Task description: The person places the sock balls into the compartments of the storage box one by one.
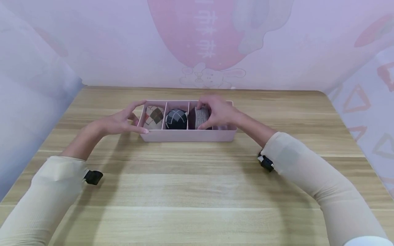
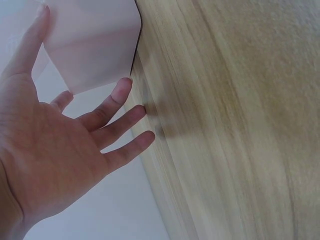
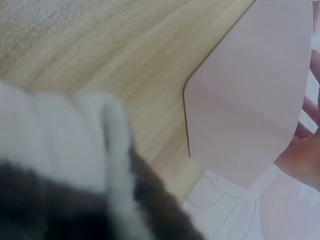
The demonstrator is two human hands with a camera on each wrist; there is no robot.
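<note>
- Sock roll (image 1: pixel 201 118), grey and dark, sits in the third compartment from the left of a pink box (image 1: pixel 184 135) at the table's (image 1: pixel 197 191) far middle.
- Right hand (image 1: pixel 215 112) curls its fingers round the sock roll from above.
- Left hand (image 1: pixel 123 121), fingers straight and spread, rests against the box's left end.
- Two more sock rolls, an argyle one (image 1: pixel 154 116) and a navy one (image 1: pixel 176 119), fill the left compartments.
- The roll looks soft, light and squashy; it is probably best gripped across its middle so it stays rolled.
- The right hand hides the rightmost compartment; the right wrist view is mostly blurred sock.
</note>
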